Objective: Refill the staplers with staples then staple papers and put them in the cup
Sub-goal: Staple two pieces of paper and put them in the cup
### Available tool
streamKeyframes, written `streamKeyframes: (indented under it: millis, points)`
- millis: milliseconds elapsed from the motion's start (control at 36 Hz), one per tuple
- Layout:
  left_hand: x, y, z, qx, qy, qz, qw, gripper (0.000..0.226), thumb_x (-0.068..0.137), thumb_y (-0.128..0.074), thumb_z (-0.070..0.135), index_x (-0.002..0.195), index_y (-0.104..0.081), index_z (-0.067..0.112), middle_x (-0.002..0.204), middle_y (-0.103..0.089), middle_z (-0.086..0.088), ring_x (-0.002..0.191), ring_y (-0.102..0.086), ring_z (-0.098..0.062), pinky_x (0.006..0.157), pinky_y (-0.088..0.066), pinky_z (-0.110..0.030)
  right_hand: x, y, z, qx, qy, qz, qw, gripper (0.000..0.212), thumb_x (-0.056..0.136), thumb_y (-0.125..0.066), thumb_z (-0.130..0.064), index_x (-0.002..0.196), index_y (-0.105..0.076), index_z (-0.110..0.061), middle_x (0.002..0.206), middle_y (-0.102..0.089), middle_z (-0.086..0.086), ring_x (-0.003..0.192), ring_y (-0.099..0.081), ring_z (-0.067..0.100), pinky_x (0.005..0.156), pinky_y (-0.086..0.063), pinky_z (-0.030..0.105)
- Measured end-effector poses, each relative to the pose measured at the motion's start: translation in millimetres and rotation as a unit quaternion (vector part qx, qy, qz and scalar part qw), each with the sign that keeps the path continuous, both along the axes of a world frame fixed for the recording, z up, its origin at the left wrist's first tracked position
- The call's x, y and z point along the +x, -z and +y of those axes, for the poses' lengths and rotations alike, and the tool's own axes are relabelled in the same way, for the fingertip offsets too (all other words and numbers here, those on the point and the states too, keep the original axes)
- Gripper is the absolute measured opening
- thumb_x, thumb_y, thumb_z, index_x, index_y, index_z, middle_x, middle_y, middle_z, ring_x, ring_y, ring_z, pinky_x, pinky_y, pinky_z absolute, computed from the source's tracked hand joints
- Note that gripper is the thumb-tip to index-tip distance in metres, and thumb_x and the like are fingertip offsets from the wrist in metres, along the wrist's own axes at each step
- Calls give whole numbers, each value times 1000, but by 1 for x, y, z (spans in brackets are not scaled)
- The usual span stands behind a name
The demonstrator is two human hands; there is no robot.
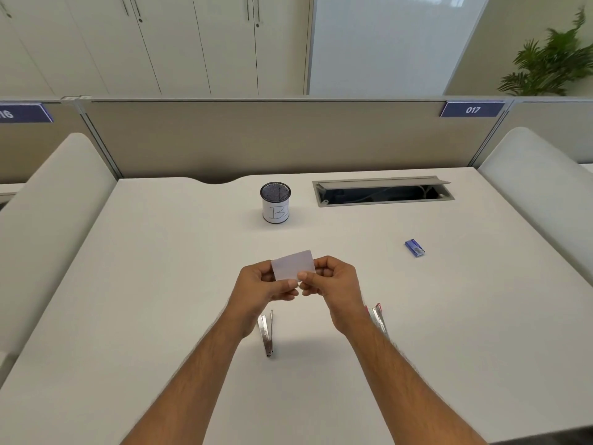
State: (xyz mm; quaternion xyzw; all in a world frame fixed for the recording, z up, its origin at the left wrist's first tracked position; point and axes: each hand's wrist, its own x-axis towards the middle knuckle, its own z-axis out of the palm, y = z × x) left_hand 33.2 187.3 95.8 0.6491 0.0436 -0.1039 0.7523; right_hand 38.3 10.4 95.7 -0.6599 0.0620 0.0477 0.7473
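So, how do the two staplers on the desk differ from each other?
The left stapler lies in plain view between the forearms, while the right stapler is partly hidden behind the right wrist. The left stapler shows only silver metal with a dark end; the right stapler shows a red tip. The left stapler also reaches nearer to the person than the right one. Both lie on the white desk, and neither hand touches them.

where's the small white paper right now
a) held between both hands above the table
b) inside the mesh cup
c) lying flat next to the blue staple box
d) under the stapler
a: the left hand and right hand both pinch the small white paper in the air, well short of the mesh cup and apart from the blue staple box.
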Motion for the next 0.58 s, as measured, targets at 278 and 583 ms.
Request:
streamKeyframes:
  millis: [278, 583]
  points:
    - [0, 1, 3, -12, -1, 7, 1000, 27, 79, -83, 1, 105, -79, 7, 93, -79, -22, 78, -77, -34, 71, -61, -31, -5, 1, -1, 34, -7, 16, 999, 25, 80, -80, 2, 103, -70, 1, 87, -74, 28, 69, -71, 30, 66, -59, 36]
    - [1, 3, 19, -18, 58, 58, 996, 19, 100, -59, 1, 114, -72, -2, 98, -77, -29, 93, -77, -43, 78, -64, -36, -5, 0, -1, -17, -14, -2, 1000, 23, 102, -48, 1, 116, -64, -7, 79, -74, 19, 73, -73, 28, 67, -61, 34]
